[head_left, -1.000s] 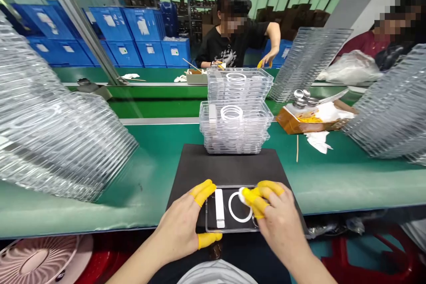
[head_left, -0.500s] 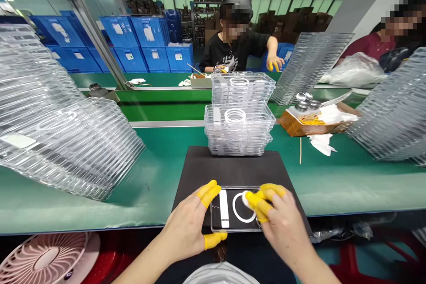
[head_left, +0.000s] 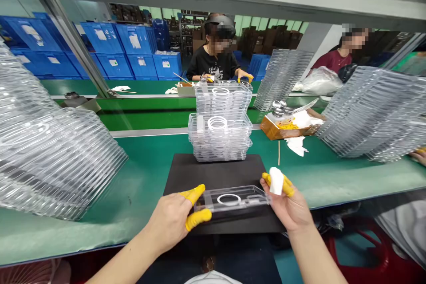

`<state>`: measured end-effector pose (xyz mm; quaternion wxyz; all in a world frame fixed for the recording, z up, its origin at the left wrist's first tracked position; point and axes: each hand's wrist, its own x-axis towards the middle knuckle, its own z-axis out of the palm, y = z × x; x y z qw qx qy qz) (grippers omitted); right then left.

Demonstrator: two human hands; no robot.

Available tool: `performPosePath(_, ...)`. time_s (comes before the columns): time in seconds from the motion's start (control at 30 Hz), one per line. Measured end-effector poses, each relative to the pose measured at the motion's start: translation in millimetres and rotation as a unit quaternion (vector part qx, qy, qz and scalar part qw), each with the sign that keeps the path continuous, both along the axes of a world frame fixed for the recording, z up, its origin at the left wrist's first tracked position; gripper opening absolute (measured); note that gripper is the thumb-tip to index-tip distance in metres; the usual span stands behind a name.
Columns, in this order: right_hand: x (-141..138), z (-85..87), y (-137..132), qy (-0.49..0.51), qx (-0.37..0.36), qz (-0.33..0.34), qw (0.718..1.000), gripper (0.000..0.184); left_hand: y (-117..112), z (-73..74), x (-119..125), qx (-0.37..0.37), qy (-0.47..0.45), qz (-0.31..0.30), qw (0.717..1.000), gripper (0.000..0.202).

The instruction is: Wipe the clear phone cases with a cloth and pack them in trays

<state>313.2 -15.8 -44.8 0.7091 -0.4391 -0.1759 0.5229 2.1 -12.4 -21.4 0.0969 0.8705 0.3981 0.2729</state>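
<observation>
My left hand (head_left: pixel 173 218), with yellow finger cots, grips the left end of a clear plastic case (head_left: pixel 233 199). The case is tilted up above the black mat (head_left: pixel 213 173), and a white ring (head_left: pixel 229 199) lies inside it. My right hand (head_left: pixel 288 204) pinches a white wipe (head_left: pixel 276 180) between its yellow-cotted fingers, and the case's right end sits close to that palm. Beyond the mat stands a stack of clear cases (head_left: pixel 219 140) holding white rings.
Tall leaning stacks of clear cases (head_left: pixel 49 159) rise on both sides of the green belt. A cardboard tray (head_left: pixel 286 126) holds metal parts and tissue. Co-workers sit across the belt, and another person's yellow-cotted hand (head_left: pixel 419 155) shows at the right edge.
The case has risen off the mat and tilted. My right hand has moved off the ring to the right, with the wipe held up. The whole view has shifted upward.
</observation>
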Motion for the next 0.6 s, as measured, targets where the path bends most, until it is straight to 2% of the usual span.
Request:
performPosePath(0.1,-2,-4.6,5,0.023,0.002,-0.006,1.000,0.043,11,4.6,2,-0.044,-0.041,0.043,0.997,0.049)
performPosePath(0.2,-3,-6.6,4,0.035,0.002,-0.007,0.999,0.042,12,-0.3,1,-0.039,-0.043,0.086,0.995,0.036)
performPosePath(0.23,-3,-6.4,3,0.034,0.002,-0.007,0.999,0.043,10,-4.6,1,-0.021,-0.028,0.096,0.995,0.043)
performPosePath(0.3,-4,-5.0,2,0.027,0.002,-0.005,1.000,0.045,5,-15.5,-1,0.025,0.021,0.098,0.995,0.078)
performPosePath(0.37,-5,-2.9,2,0.012,0.003,-0.004,1.000,0.046,1,-25.6,0,0.065,0.060,0.092,0.992,0.094)
performPosePath(0.5,-7,-0.6,4,-0.031,0.006,-0.008,0.999,0.045,-14,-30.6,2,0.065,0.015,0.111,0.992,0.087)
performPosePath(0.6,-7,-4.2,4,-0.076,0.007,-0.012,0.997,0.045,-37,-24.9,4,0.033,-0.062,0.077,0.995,0.088)
